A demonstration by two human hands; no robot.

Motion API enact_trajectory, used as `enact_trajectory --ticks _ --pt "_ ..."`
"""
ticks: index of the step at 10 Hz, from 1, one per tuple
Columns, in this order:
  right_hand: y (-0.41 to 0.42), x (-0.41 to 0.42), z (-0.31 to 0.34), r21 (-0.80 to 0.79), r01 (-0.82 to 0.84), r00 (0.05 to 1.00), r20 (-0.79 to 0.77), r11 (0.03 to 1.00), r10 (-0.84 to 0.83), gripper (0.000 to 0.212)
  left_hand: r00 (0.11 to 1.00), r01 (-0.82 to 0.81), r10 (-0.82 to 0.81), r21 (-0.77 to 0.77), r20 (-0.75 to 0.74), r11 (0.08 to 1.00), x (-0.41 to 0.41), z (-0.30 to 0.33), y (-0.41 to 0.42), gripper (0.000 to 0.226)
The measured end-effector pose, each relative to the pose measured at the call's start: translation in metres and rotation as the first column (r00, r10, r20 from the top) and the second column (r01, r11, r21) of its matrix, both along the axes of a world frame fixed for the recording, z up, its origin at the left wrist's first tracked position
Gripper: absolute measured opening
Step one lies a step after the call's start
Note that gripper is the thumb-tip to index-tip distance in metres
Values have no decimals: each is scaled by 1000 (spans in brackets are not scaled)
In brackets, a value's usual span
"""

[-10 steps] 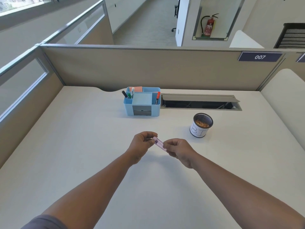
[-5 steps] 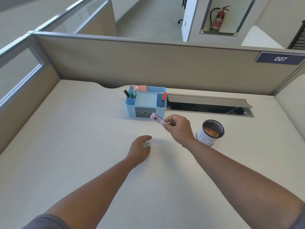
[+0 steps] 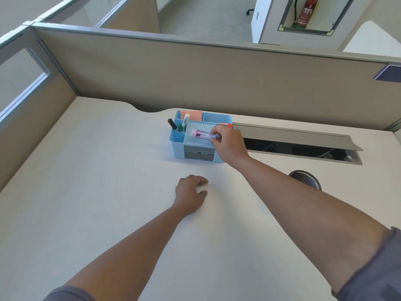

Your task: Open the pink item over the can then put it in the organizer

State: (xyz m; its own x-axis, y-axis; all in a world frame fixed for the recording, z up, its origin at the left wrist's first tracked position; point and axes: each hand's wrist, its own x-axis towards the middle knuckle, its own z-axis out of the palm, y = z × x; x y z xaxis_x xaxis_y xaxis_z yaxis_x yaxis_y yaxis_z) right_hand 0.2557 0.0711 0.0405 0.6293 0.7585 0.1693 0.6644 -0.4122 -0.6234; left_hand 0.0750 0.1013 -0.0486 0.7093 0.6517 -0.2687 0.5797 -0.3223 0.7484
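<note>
My right hand (image 3: 229, 146): fingertips pinch the near-right end of the pink tube (image 3: 200, 135) — it sticks out left, over the blue organizer (image 3: 176, 146).
My left hand (image 3: 191, 195): loosely curled on the desk (image 3: 86, 192), holds nothing.

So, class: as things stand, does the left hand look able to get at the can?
Probably not directly. The left hand rests on the desk, while the right forearm stretches across between it and the can, covering most of it.
</note>
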Motion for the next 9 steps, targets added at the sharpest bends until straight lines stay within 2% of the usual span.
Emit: enact_trajectory --ticks 3,5,8,9 --pt "2 3 -10 -23 -14 1000 -17 1000 14 11 1000 0 0 7 -20 1000 6 -1 3 33" --pt "-2 1 -9 -5 7 998 -65 1000 -7 23 1000 -11 11 14 -19 1000 5 0 3 34" --pt "-46 -19 2 77 35 999 -27 996 -33 35 996 28 -26 17 -80 999 7 26 -5 43" --pt "-66 -25 6 56 50 998 -29 997 -48 38 997 54 -49 80 -56 995 5 40 -12 41"
